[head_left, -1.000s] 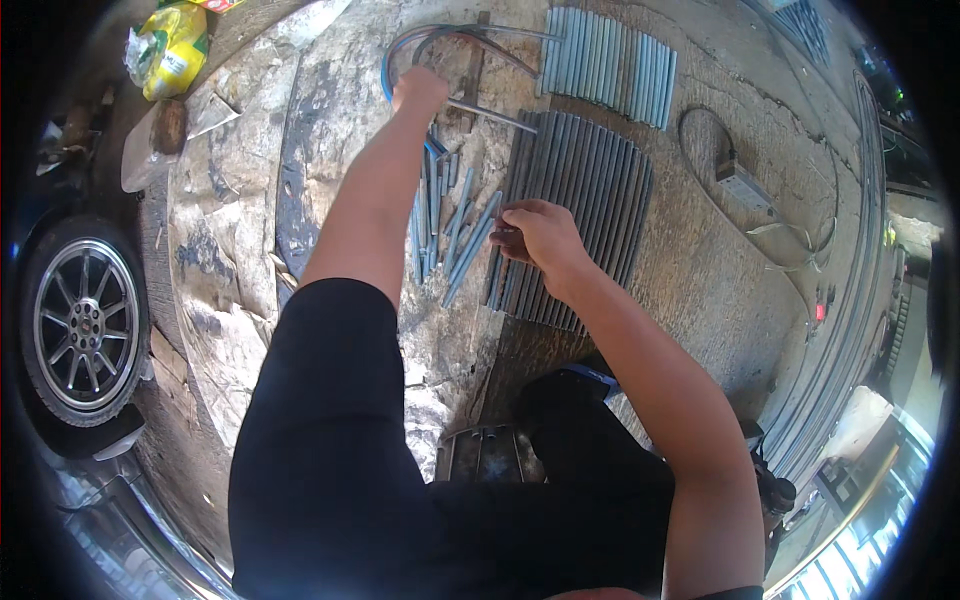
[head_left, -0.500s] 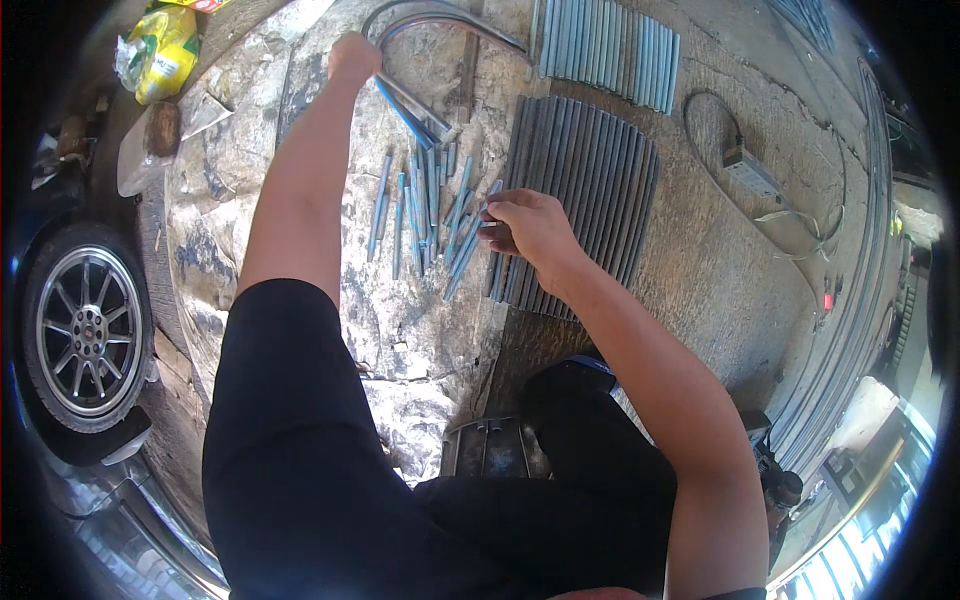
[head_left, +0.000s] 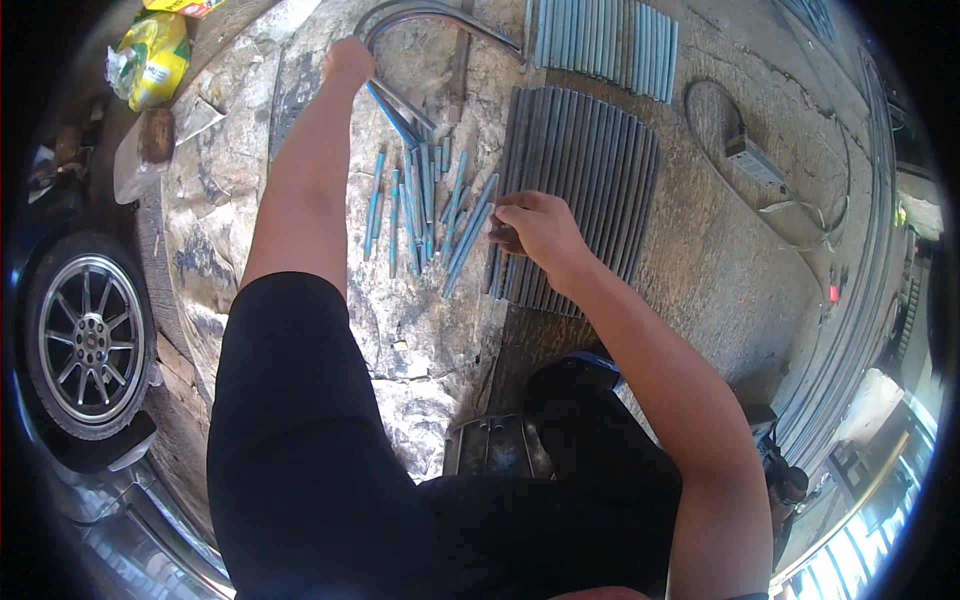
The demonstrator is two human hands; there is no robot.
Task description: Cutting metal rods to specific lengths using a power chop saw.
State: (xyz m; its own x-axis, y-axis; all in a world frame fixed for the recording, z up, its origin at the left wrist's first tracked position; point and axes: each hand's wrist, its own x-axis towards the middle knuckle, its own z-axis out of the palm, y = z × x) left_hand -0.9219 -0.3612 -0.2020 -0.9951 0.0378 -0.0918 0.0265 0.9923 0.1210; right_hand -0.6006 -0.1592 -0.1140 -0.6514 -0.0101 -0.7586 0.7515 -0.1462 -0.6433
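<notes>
Ref dark rod row [head_left: 593,185]: left hand [head_left: 348,66], upper left of it, fingers hidden, grip unclear. Right hand [head_left: 537,226] covers part of its left side; fingertip contact unclear. Bluish rod row [head_left: 605,45] above it: top cut off.

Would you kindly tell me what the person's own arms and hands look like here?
The left arm is bare beyond the hem of a loose, plain black sleeve. The right arm is bare up to a sliver of black cloth at the lower edge. The left hand and the right hand are both ungloved.
</notes>
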